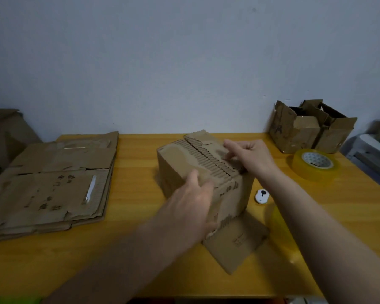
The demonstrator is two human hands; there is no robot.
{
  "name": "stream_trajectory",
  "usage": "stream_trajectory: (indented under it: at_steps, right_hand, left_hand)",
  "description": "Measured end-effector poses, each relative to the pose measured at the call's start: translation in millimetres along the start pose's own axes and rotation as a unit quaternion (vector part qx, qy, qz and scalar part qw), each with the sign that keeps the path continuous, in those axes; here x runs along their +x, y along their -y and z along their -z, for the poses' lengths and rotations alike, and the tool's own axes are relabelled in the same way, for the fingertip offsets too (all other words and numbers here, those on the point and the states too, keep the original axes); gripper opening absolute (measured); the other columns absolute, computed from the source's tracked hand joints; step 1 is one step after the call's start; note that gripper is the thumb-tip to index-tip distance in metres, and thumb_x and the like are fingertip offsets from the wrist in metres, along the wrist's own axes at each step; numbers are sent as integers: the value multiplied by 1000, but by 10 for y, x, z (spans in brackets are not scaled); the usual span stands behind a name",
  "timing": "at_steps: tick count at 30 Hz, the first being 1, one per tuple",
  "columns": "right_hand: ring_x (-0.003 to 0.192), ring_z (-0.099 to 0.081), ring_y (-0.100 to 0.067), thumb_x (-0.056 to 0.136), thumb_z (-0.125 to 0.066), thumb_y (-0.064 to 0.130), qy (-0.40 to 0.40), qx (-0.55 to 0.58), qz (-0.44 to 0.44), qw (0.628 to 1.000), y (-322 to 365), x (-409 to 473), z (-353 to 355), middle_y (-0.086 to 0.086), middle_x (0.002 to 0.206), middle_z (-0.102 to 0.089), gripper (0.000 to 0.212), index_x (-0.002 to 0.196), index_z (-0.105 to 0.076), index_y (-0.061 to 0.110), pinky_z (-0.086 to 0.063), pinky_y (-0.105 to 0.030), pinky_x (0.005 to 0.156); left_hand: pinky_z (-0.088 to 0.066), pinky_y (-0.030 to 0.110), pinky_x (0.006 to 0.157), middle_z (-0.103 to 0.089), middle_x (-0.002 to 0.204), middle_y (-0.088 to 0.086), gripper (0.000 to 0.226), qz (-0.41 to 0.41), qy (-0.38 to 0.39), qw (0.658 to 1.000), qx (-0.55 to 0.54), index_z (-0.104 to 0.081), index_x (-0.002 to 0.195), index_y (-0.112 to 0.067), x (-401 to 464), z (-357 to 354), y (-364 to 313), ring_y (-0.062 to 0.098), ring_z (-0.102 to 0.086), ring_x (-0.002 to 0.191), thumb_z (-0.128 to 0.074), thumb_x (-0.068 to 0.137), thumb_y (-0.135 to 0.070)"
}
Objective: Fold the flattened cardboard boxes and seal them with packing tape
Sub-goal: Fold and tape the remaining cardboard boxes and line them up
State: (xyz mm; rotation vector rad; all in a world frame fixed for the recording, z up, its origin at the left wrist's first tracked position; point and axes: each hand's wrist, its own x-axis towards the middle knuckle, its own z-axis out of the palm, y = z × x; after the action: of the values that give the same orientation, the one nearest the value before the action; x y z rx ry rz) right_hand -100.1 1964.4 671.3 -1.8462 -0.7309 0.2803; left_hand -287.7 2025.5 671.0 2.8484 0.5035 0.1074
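Your left hand [193, 200] lies spread flat on the box [204, 172] at the table's [140, 154] middle. Your right hand [248, 156], fingers curled, pinches its top flap.

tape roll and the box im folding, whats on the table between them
Only the right hand and forearm cross that stretch between tape roll and box; otherwise bare table, head view.

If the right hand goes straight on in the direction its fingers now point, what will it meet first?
The right hand points left, across the top of the cardboard box. It already touches the top flaps, so it would likely slide along them. Beyond the box lies the stack of flat cardboard, though depth is unclear.
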Motion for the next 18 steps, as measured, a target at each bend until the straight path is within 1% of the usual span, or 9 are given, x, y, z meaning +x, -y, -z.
stream_trajectory:
  at_steps: [2,4,6,7,9,12,14,16,18]
  right_hand:
    - [88,-68,-9,87,-67,32,19,19,13,1000,-45,66,-3,-3,89,-75,36,67,-74,3,-50,-29,74]
    - [84,-68,-7,86,-70,23,39,21,43,998,-65,76,-55,-9,84,-75,35,67,-70,-7,-50,-27,74]
    - [83,-69,-9,84,-72,19,59,48,59,995,-91,92,-92,-12,83,-74,33,67,-68,-9,-50,-22,72]
    - [86,-70,-9,84,-72,19,74,69,56,993,-102,99,-101,-11,85,-75,32,66,-68,-8,-51,-22,75]
    - [92,-70,-10,86,-70,20,106,103,39,988,-103,116,-107,-8,90,-75,31,69,-67,-6,-53,-21,78]
    - [95,-68,-16,88,-67,23,91,96,35,991,-89,161,-124,-5,98,-74,26,84,-72,-2,-52,-25,77]
    - [94,-66,-16,89,-64,27,32,72,36,996,-99,222,-127,-2,96,-73,23,88,-74,6,-51,-29,79]
    - [91,-63,-17,90,-61,28,-23,30,30,999,-79,273,-136,-2,94,-71,22,90,-73,10,-47,-28,74]
    - [103,-60,-20,92,-57,27,-32,-36,20,999,-71,301,-165,-4,107,-67,24,105,-68,10,-46,-30,83]
  left_hand:
    - [-37,32,107,-33,139,-5,69,-55,-7,995,77,-30,145,-30,-25,96,22,13,-40,124,-64,87,-43]
    - [-27,36,111,-31,146,-12,72,-79,-15,987,138,-26,146,-42,89,211,229,11,-29,131,-63,84,-51]
    - [-8,41,117,-4,158,-18,87,-78,22,986,149,-7,146,-54,250,293,514,13,-4,145,-58,77,-68]
    - [4,41,116,11,158,-20,94,-69,53,986,143,4,143,-57,310,300,628,11,9,147,-53,72,-78]
    - [14,43,115,23,156,-19,105,-49,89,985,142,17,139,-58,371,251,743,13,19,146,-43,60,-91]
    - [4,50,120,17,160,-9,114,-25,57,984,170,18,144,-52,346,121,626,20,10,149,-31,52,-98]
    - [-3,52,120,6,163,-2,115,6,15,982,189,12,148,-46,310,26,421,27,-2,148,-25,54,-100]
    - [-10,53,119,-5,162,8,114,57,-11,976,208,4,152,-39,337,-54,198,35,-13,144,-20,58,-99]
    - [-17,54,115,-19,157,17,115,101,-26,968,227,-6,154,-32,436,-91,21,39,-23,137,-18,61,-98]
